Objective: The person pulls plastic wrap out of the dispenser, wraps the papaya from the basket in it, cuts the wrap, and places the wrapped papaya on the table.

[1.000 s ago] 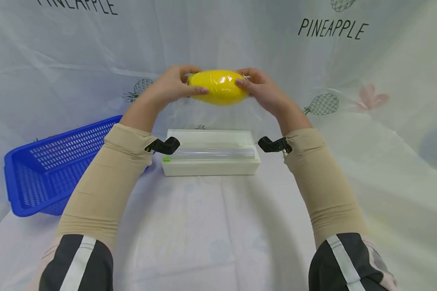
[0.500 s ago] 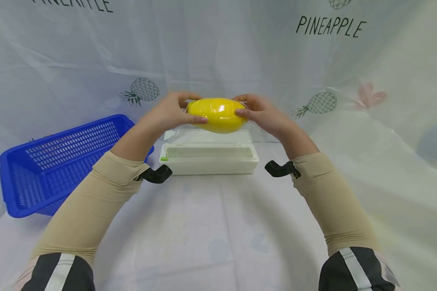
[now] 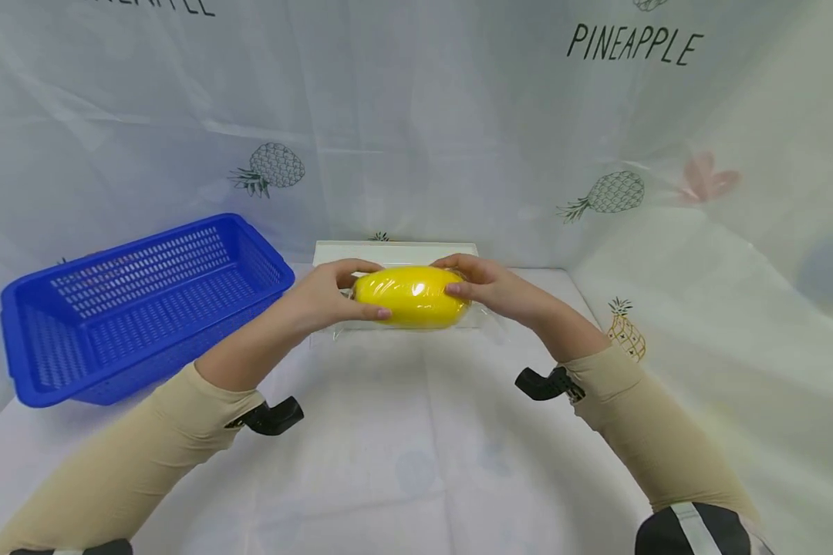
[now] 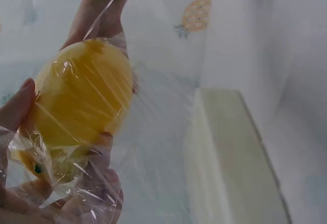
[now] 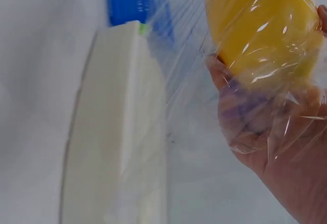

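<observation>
I see the blue basket (image 3: 139,297) at nine o'clock, the white film box (image 3: 396,252) at twelve. Just before the box, my left hand (image 3: 326,297) and right hand (image 3: 489,289) each grip one end of the film-wrapped mango (image 3: 409,296).

near table (image 3: 416,462) open | far: dispenser box (image 3: 396,252); left: basket (image 3: 139,301)

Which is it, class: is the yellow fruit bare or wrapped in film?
Wrapped. Clear film lies creased and glossy over the yellow fruit, bunching at both ends where the left hand and right hand grip it.
</observation>
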The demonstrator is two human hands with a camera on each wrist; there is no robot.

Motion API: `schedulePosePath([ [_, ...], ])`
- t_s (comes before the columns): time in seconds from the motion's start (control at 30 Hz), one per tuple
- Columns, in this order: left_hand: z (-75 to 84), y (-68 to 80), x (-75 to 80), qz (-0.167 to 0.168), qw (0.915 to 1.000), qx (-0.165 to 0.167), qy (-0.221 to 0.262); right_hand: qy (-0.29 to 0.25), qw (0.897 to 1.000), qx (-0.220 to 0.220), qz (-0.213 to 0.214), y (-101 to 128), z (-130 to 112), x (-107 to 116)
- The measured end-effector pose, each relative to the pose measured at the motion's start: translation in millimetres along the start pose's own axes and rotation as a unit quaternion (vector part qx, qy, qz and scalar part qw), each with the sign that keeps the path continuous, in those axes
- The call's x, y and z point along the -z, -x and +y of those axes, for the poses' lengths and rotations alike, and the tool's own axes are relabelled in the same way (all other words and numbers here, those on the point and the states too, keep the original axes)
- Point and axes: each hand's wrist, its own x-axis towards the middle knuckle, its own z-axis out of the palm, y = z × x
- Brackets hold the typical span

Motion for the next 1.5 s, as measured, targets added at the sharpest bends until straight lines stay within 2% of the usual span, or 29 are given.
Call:
schedulePosePath([
  [0.23,-35.1,8.5,-19.6,-0.059,0.9982,0.002,-0.002,-0.013,0.998,-0.013,-0.056,12.2,30.1,-26.4],
  [0.4,-53.1,8.3,-28.4,-0.093,0.9955,-0.015,0.0,-0.019,0.997,-0.05,-0.062,19.2,46.0,-37.9],
  [0.5,-59.5,8.0,-32.8,-0.096,0.9952,-0.018,0.005,-0.001,0.996,-0.069,-0.054,24.6,49.6,-39.8],
  [0.57,-62.9,8.1,-35.7,-0.098,0.995,-0.016,0.006,0.032,0.996,-0.074,-0.026,30.2,47.9,-41.2],
  [0.63,-66.3,8.2,-38.3,-0.095,0.9954,-0.011,0.005,0.061,0.996,-0.065,0.023,36.4,43.6,-45.2],
  [0.73,-72.5,7.8,-42.0,-0.092,0.9957,-0.005,0.008,0.085,0.989,-0.025,0.12,46.4,36.5,-59.7],
  [0.8,-76.8,7.4,-44.2,-0.087,0.9962,0.001,0.01,0.073,0.983,0.01,0.169,52.8,32.6,-73.9],
  [0.93,-82.7,7.2,-47.3,-0.075,0.9969,0.018,0.014,0.066,0.976,0.046,0.204,61.7,34.1,-102.0],
  [1.13,-86.2,6.7,-49.5,-0.066,0.9974,0.027,0.015,0.104,0.974,0.009,0.203,57.3,46.1,-117.3],
  [1.23,-87.4,5.9,-50.6,-0.066,0.9972,0.031,0.012,0.144,0.973,-0.006,0.18,49.5,51.1,-115.2],
  [1.37,-89.1,4.8,-52.2,-0.066,0.997,0.038,0.015,0.198,0.969,-0.005,0.149,37.8,57.4,-109.5],
  [1.5,-90.0,4.5,-52.7,-0.07,0.9965,0.041,0.02,0.221,0.967,-0.009,0.13,30.4,63.0,-103.8],
])
